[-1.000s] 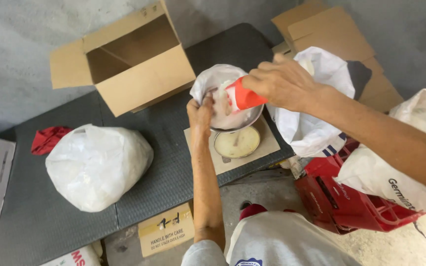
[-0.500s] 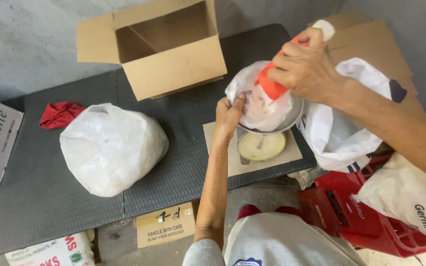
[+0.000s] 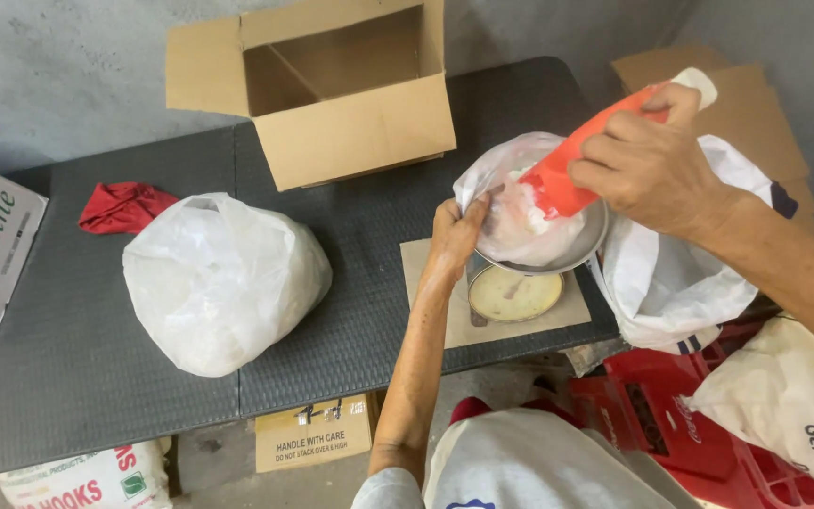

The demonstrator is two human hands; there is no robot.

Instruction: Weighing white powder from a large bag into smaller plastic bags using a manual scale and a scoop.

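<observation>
The right hand has its grip wrapped tight around the handle end of an orange-red scoop, fingers curled fully over it, thumb side hidden from here. The scoop is tilted down, its lower end dipped into a thin clear plastic bag with some white stuff in it. That bag sits in a round metal pan, which rests on top of a dial scale, the pale round face showing just below the pan's rim. The left hand pinches the near edge of the bag, fingers closed on the plastic and holding its mouth up and open against the pan's left side.

The scale stands on a piece of tan cardboard at the right end of the dark table. Just right of the pan, an open white sack hangs at the table's edge. Further left on the table lies a full, knotted white bag, a red cloth beyond it, and an open cardboard box at the back.
</observation>
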